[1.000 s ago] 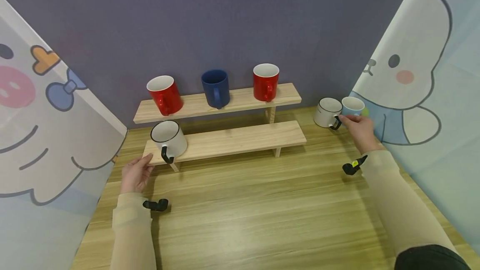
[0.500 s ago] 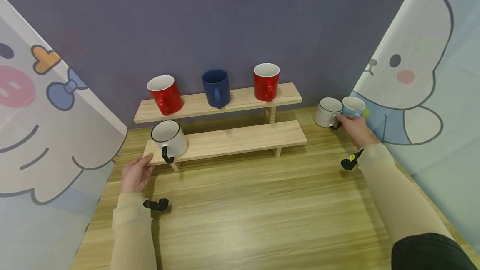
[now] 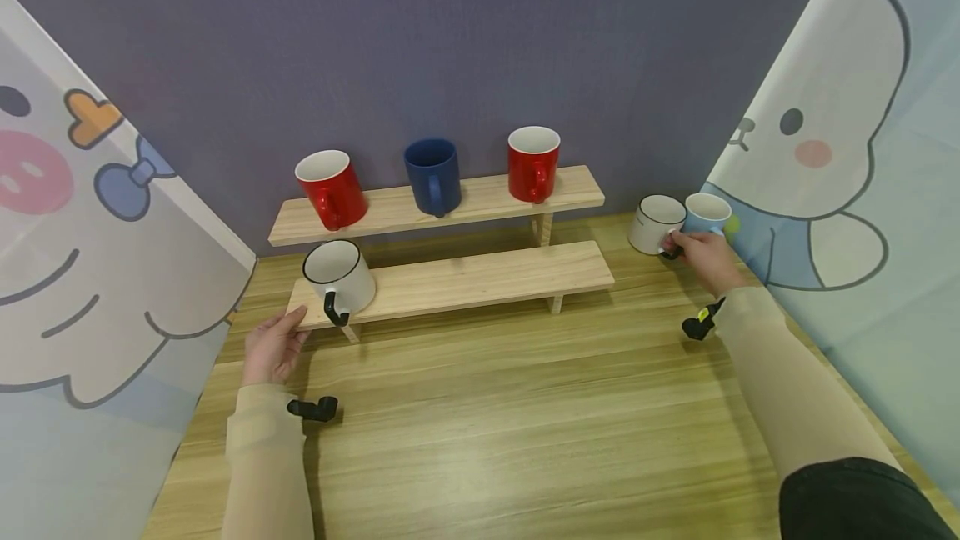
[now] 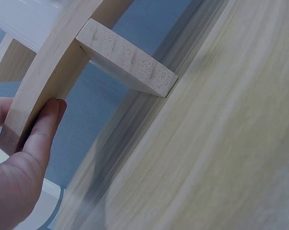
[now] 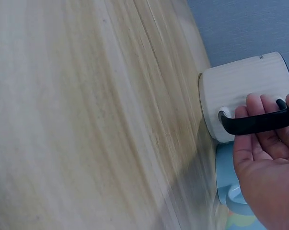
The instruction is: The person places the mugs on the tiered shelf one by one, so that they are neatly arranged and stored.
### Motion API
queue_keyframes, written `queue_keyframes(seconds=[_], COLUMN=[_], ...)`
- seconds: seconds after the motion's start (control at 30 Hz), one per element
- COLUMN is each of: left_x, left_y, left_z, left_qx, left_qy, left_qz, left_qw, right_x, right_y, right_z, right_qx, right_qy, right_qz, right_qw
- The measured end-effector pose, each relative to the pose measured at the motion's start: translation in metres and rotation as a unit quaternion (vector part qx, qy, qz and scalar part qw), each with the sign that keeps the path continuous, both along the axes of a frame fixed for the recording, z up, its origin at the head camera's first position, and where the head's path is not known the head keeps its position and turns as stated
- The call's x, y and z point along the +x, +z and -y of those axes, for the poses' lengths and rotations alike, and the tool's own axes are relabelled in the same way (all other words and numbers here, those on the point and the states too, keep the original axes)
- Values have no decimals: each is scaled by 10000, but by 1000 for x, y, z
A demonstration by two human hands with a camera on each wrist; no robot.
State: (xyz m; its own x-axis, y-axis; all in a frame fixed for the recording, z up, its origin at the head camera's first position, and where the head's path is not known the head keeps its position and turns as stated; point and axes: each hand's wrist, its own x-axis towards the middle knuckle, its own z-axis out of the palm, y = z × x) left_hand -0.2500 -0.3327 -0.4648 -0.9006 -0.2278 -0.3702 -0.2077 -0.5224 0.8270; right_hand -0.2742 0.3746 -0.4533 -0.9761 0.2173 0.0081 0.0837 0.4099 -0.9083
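Observation:
At the far right of the table, my right hand (image 3: 708, 258) grips the black handle (image 5: 254, 123) of a white mug (image 3: 654, 227), its fingers passing through the loop in the right wrist view. That mug stands upright on the table, beside a light blue mug (image 3: 707, 211) partly hidden by the hand. My left hand (image 3: 273, 348) pinches the left end of the lower wooden shelf (image 3: 480, 280), thumb on one face and fingers on the other in the left wrist view. Close to it on the shelf stands another white mug (image 3: 347, 283) with a black rim and black handle.
Behind, on the upper wooden shelf (image 3: 382, 211), stand a red mug (image 3: 341, 194), a blue mug (image 3: 438, 182) and a second red mug (image 3: 531, 169). A grey wall (image 3: 450, 40) rises at the back; patterned panels flank the table (image 3: 487, 407).
My right hand has shifted slightly left and its fingers have closed round the white mug's handle. The left hand stays on the shelf end, and the mugs have not moved.

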Motion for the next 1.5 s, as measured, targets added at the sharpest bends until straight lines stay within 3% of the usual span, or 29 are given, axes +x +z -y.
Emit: queue_keyframes(seconds=[0.37,0.73,0.83,1.0,1.2,1.27,1.5], left_x=[1,1,1,1,2,2,3], left_y=[0,-1,-1,1,1,1,1], left_z=[0,0,0,0,-1,0,-1], left_qx=[116,93,64,37,9,9,-28], left_qy=[87,112,106,112,115,107,41], left_qz=[-26,23,24,37,32,36,31], left_qw=[9999,9999,9999,9999,9999,9999,10000], right_x=[-1,3,5,12,25,29,44], right_y=[-3,6,10,21,36,41,57], right_z=[4,13,15,20,29,32,44], right_qx=[-868,-1787,-2118,-2889,-4164,-4240,-4152], right_qy=[50,-187,-278,-291,-49,48,250], right_qz=[-258,-379,-462,-737,-925,-975,-1239], right_qw=[9959,9830,9758,9541,9044,9004,9009])
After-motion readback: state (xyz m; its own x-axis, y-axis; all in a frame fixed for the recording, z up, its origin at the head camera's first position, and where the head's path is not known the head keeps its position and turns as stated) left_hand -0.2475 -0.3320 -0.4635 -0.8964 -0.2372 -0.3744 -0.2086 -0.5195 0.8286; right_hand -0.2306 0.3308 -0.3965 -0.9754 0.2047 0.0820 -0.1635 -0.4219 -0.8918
